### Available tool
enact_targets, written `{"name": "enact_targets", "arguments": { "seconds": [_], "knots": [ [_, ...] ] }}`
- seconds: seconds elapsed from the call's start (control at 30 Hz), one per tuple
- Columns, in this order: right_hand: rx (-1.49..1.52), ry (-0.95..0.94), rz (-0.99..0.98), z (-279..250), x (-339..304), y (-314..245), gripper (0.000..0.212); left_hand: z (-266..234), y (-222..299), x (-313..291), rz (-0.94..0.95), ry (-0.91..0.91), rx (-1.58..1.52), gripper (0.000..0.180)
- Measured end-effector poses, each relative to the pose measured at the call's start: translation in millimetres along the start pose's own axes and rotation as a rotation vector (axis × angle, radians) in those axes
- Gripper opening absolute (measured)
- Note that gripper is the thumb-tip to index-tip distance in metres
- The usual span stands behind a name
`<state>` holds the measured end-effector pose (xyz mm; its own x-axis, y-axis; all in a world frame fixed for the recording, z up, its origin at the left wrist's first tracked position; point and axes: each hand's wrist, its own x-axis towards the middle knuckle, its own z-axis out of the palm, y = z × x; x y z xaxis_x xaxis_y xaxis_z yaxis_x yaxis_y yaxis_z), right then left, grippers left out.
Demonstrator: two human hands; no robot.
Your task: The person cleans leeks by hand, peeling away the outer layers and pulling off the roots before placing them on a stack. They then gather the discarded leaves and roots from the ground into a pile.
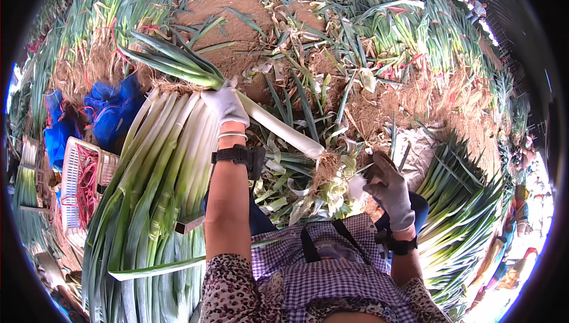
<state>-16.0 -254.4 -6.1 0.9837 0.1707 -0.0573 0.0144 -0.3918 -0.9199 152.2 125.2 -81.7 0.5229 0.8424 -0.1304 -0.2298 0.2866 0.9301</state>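
My left hand [225,105], in a pale glove, is closed round a leek [278,126] where its white shaft meets the green leaves. Its leaves point to the far left, and its brown roots [326,168] hang toward the right. My right hand [392,195], gloved with dark fingertips, is just right of the roots, its fingers bent and apart. A whitish scrap [358,188] shows beside its thumb; I cannot tell whether they touch. Under and left of my left arm lies a large pile of leeks [169,157], white ends away from me.
Leaf trimmings [290,186] litter the ground between my hands. More leeks [453,204] lie at the right, beside a pale sack [415,151]. On the left are a white plastic basket [70,186] with red ties and blue netting [112,109]. Leek bundles [409,38] stand farther off.
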Motion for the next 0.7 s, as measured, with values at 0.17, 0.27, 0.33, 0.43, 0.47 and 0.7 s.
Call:
{"name": "enact_targets", "arguments": {
  "seconds": [0.17, 0.27, 0.33, 0.43, 0.47, 0.7],
  "knots": [
    [0.285, -0.241, 0.082, 53, 33, -18, 0.084, 13, 5, -24, -0.001, -0.037, 0.054, 0.052],
    [0.675, -0.16, 0.129, 99, 41, -21, 0.062, 15, -17, -26, -0.179, -0.038, -0.034, 0.044],
    [0.765, -0.193, 0.307, 91, 39, -16, 0.062, 29, -17, -66, -0.485, -0.115, -0.208, 0.036],
    [0.756, -0.174, 0.339, 96, 42, -16, 0.062, 22, -49, -88, -0.628, -0.246, -0.241, 0.024],
    [0.751, -0.151, 0.365, 101, 43, -20, 0.062, 15, -69, -81, -0.677, -0.224, -0.254, 0.02],
    [-0.019, -0.232, 0.167, 91, 25, 60, 0.072, -5, -153, -99, -0.72, -0.188, 0.033, 0.013]
  ]
}}
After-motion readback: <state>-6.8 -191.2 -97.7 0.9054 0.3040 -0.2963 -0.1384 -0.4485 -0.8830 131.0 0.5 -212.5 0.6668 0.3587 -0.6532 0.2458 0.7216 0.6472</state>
